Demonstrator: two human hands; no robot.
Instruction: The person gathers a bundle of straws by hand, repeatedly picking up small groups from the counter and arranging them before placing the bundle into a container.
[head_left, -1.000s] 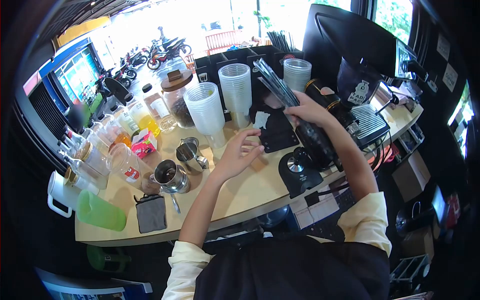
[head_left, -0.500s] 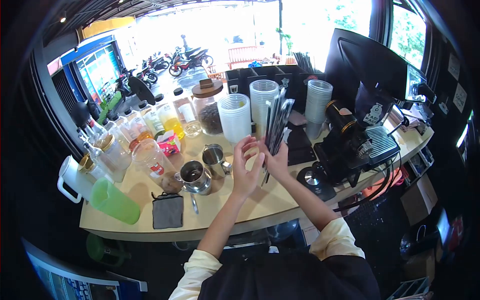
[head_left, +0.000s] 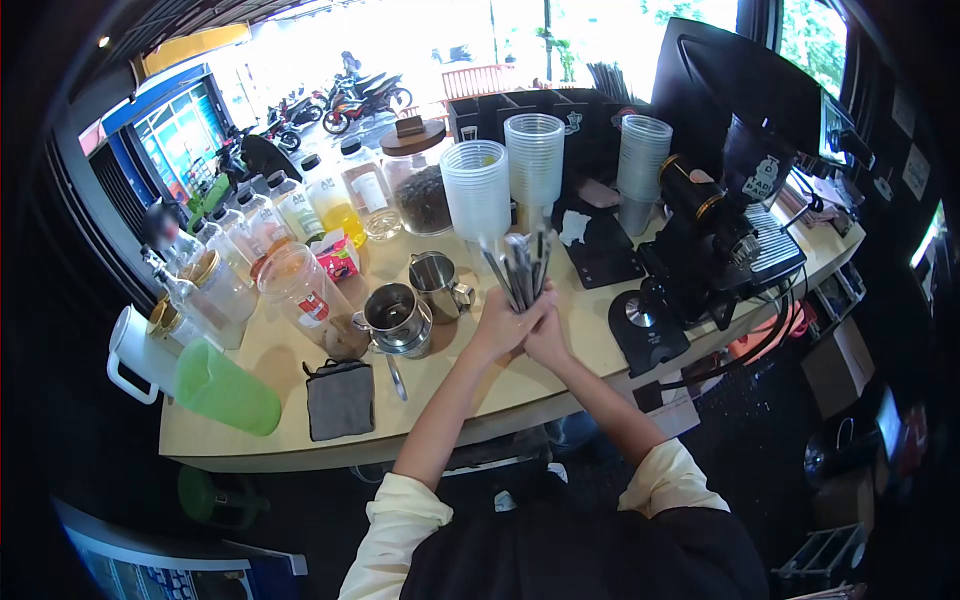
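Observation:
Both hands are clasped around a bundle of dark straws (head_left: 520,265) that stands upright over the wooden counter (head_left: 500,385). My left hand (head_left: 500,325) wraps the bundle's lower part from the left. My right hand (head_left: 545,338) presses against it from the right, and the two hands touch. The straw tips fan out above my fingers, in front of the stacks of clear plastic cups (head_left: 478,190).
Left of my hands stand a steel pitcher (head_left: 440,285), a steel cup (head_left: 395,318), a grey cloth (head_left: 340,398), a green jug (head_left: 225,388) and several bottles and jars. A black coffee grinder (head_left: 700,235) and a tamping mat (head_left: 645,335) are on the right.
My right hand brought the straw bundle down from the right to the middle of the counter. My left hand closed onto it, and both hands now grip it lower down.

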